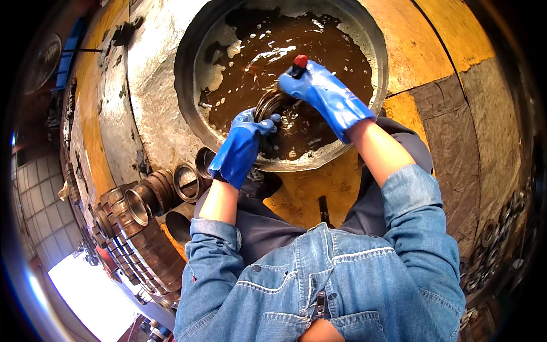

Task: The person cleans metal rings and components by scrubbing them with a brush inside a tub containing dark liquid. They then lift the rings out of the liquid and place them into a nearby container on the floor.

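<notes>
Over a wide round metal basin (186,80) of murky brown liquid (336,57), both my hands work in blue rubber gloves. My left hand (244,137) is closed on a dark, wet metal ring (269,106), tilted above the liquid near the basin's near side. My right hand (313,85) grips a tool with a red-tipped black handle (300,61). Its working end is hidden by the glove, close to the ring's upper edge. The ring is slightly blurred. Pale foam and bubbles float along the basin's inner wall.
Rusty metal rings and cylinders (139,204) are stacked left of my knee. Several smaller dark metal rings (490,236) lie at the far right. Worn yellow plates (419,43) and a grey, stained sheet (154,74) surround the basin. My legs flank its near edge.
</notes>
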### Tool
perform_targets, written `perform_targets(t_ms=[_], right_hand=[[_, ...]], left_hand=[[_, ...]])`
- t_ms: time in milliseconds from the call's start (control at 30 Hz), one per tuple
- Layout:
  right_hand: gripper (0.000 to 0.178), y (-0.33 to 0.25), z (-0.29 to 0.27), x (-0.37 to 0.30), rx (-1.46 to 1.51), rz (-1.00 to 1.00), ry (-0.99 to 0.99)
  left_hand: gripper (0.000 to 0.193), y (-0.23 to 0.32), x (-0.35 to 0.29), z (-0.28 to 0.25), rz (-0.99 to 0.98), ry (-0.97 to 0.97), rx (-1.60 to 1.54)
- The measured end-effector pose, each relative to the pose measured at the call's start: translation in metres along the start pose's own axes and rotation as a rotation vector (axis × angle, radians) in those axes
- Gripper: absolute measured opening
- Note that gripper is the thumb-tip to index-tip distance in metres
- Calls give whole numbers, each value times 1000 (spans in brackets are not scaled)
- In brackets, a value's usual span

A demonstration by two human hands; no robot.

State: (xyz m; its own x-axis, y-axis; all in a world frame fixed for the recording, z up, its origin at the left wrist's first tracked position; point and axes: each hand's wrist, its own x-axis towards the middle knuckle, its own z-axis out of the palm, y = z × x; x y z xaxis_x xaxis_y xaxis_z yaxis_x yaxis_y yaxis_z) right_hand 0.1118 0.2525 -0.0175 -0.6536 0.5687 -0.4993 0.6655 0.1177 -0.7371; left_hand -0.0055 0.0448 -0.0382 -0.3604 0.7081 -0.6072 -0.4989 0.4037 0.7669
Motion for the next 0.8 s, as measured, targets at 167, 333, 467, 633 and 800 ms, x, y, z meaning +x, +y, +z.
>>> perform_targets(t_ms=[167,333,467,633,800], right_hand=[[46,32,-1,7,24,160,25],[45,35,-16,11,70,90,83],[42,51,-31,10,212,-5,348],[38,62,-47,9,128,56,336],[30,30,-23,16,391,-225,-122]], left_hand=[[25,4,8,7,-137,-54,212],[31,-3,29,15,-179,-121,35],[37,-7,27,34,134,-109,-42],[48,-7,28,23,-125,-100,110],[27,-19,26,-7,-42,6,-6]])
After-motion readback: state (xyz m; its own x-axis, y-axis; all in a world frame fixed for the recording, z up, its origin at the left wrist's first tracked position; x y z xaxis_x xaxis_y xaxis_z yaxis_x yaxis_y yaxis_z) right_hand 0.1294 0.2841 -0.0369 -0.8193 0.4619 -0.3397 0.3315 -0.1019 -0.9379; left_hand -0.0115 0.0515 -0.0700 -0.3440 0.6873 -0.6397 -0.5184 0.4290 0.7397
